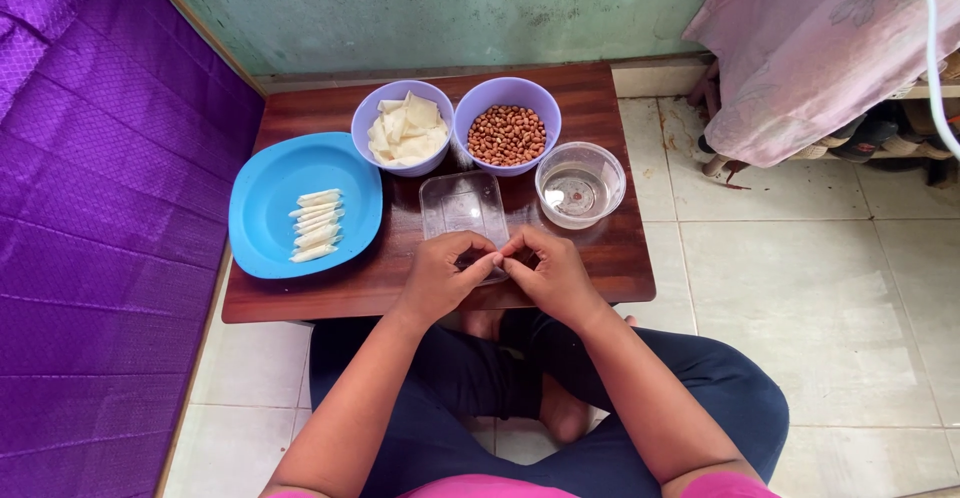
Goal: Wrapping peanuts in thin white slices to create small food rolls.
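Over the clear tray's (463, 204) 6 o'clock edge: left hand (437, 280) and right hand (551, 276) fingertip to fingertip, pinching something small, hidden between; filled wraps (317, 225) at 9 o'clock, nearer left.

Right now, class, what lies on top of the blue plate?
On the blue plate lies a neat row of small white folded wrappers, stacked edge to edge. The rest of the plate is bare. What the wrappers hold cannot be seen, since each is folded shut.
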